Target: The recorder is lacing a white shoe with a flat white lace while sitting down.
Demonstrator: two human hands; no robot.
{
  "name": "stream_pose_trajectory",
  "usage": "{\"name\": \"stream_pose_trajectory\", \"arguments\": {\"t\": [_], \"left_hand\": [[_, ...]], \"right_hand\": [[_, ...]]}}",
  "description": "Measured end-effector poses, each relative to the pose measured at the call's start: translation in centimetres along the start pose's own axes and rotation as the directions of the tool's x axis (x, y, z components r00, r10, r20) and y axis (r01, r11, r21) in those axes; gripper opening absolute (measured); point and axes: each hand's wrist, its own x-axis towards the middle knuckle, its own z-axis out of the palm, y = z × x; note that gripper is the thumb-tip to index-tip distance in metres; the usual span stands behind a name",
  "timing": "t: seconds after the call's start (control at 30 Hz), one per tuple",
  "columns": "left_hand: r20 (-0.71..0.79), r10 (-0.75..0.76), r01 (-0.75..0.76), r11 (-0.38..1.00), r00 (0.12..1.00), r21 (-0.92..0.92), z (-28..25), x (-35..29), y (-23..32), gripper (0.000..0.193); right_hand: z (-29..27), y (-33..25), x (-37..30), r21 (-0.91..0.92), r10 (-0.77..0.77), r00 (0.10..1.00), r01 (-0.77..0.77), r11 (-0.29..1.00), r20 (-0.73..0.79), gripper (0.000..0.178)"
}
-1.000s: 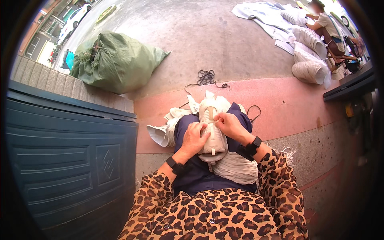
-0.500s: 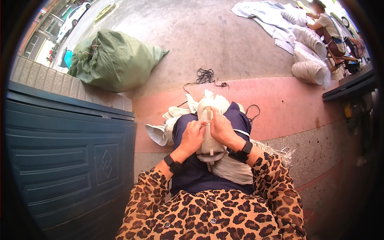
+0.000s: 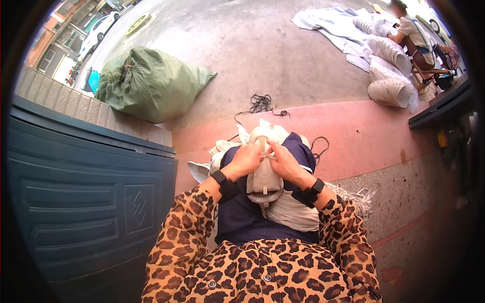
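Note:
A beige shoe upper point(image 3: 264, 183) lies lengthwise on my lap, its mesh tongue end pointing away from me. My left hand point(image 3: 246, 158) is closed at the upper's middle, fingers curled over its lacing area. From the other side my right hand point(image 3: 284, 162) closes on the same area, thumb and forefinger close to the left fingertips. Whether a lace is between the fingers is too small to tell. Under the upper, a stack of nested beige uppers point(image 3: 293, 212) rests across my dark blue trousers point(image 3: 237, 217). A bundle of white laces point(image 3: 353, 198) hangs at my right.
A dark blue panelled door point(image 3: 91, 202) stands at left, with a full green sack point(image 3: 156, 86) beyond it. Tangled black cord point(image 3: 261, 103) lies on the floor ahead. At far right, a person point(image 3: 417, 38) sits by wrapped stacks of uppers point(image 3: 389, 91) and white sheets point(image 3: 333, 30).
My left hand has moved up and inward over the upper, its fingers now more curled. The right hand has shifted slightly, its thumb drawn back from the tongue. The view has tilted a little.

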Motion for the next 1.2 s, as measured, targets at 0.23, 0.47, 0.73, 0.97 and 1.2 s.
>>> {"name": "stream_pose_trajectory", "arguments": {"t": [0.23,0.47,0.73,0.97,1.2], "left_hand": [[-0.187,0.071,0.127,0.504,0.980,0.854,-9.7,-3.2,-6.6,0.007],[-0.904,-0.115,0.908,0.136,0.412,0.397,-36.1,-24.8,-16.8,0.022],[-0.932,-0.351,0.977,0.154,-0.087,-0.149,-43.5,-54.0,-28.4,0.032],[-0.930,-0.319,0.703,0.704,0.182,-0.104,-42.3,-57.8,-33.5,0.015],[-0.880,-0.420,0.195,0.903,0.221,-0.382,-47.7,-48.0,-30.4,0.021]], "right_hand": [[-8.1,-0.2,-4.7,0.157,0.306,0.897,-0.369,0.916,0.319,0.036],[-18.3,7.4,-17.4,0.520,0.473,0.878,-0.440,0.732,0.078,0.026],[-24.9,12.5,-28.5,0.830,0.548,0.680,0.556,0.048,-0.487,0.013],[-40.6,11.8,-39.6,0.557,0.502,0.613,0.783,-0.277,-0.611,0.007],[-47.6,3.5,-35.0,0.498,0.064,0.520,0.765,0.409,-0.852,0.034]]}}
